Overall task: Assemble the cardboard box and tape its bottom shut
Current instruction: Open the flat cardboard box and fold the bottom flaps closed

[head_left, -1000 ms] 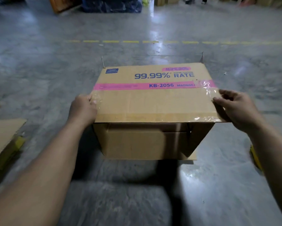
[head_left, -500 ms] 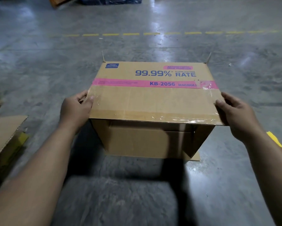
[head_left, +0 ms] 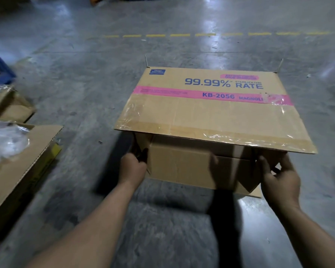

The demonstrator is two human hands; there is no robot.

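the cardboard box point(head_left: 211, 113) is set on the concrete floor point(head_left: 85, 74); its near left corner is gripped by the left hand point(head_left: 132, 168), its right side by the right hand point(head_left: 279, 178), under the taped flap.

The brown corrugated cardboard box point(head_left: 211, 113) looks matt — glossy clear plastic tape point(head_left: 217, 135) crinkles along its flap edge. The grey concrete floor point(head_left: 104, 64) is polished, mottled — faintly reflective.
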